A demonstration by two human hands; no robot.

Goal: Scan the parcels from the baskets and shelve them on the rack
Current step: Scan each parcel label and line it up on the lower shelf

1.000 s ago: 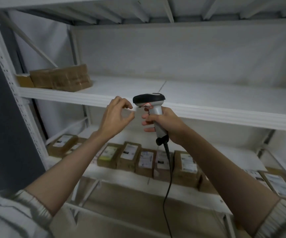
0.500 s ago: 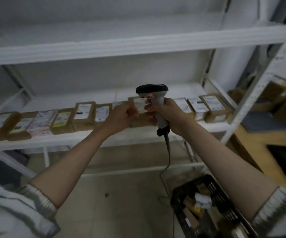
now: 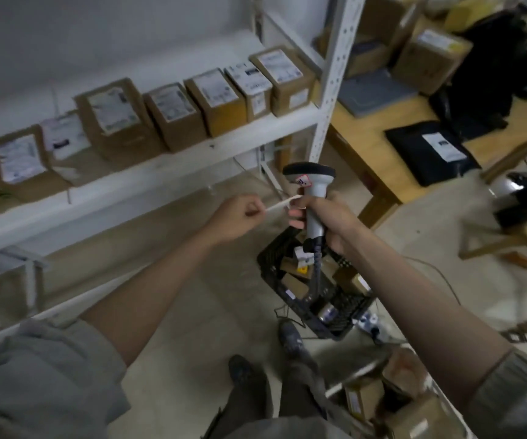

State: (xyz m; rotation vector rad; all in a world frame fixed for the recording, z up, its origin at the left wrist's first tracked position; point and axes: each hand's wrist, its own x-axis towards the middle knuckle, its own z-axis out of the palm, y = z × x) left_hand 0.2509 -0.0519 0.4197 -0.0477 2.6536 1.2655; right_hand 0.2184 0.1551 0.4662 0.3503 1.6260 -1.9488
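My right hand (image 3: 325, 217) grips the grey handle of a barcode scanner (image 3: 311, 185) with a black head, its cable hanging down. My left hand (image 3: 240, 213) pinches one end of a thin white strip (image 3: 282, 204) that reaches to the fingers of my right hand. Below the scanner, a black basket (image 3: 344, 324) on the floor holds several small parcels. A row of labelled cardboard parcels (image 3: 173, 112) stands on the white rack shelf (image 3: 148, 179) at upper left.
A white rack post (image 3: 332, 74) rises beside a wooden table (image 3: 379, 160) carrying a black mailer bag (image 3: 430, 150) and boxes. Another container of parcels (image 3: 382, 403) sits at lower right. My shoes (image 3: 287, 340) stand on the tiled floor beside the basket.
My view has swung down and right, from the upper shelves to the floor and basket. My left hand has drawn away from the scanner, and a thin white strip now stretches between my hands.
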